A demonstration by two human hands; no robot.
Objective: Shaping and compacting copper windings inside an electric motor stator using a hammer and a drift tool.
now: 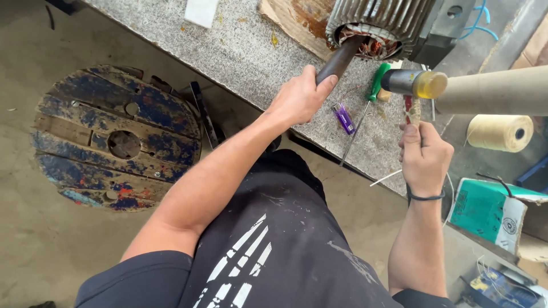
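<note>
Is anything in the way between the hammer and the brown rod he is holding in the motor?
Nothing visible is. The right hand holds the hammer raised beside the motor. The left hand grips the brown rod. Only bare bench and air lie between; the green screwdriver lies flat underneath.

Workshop: motor stator (377,28), screwdriver (365,105), workbench (245,51)

Speckled grey table (240,51). Dark brown rod (338,60). Green screwdriver handle (377,81). Purple lighter (344,118). Yellow mallet face (430,84) on a pale tan handle. Cream twine spool (500,132). Teal and white box (488,212). Chipped blue paint over bare wood on the round cable reel (117,137). Black shirt (285,245), white slanted stripes.
</note>
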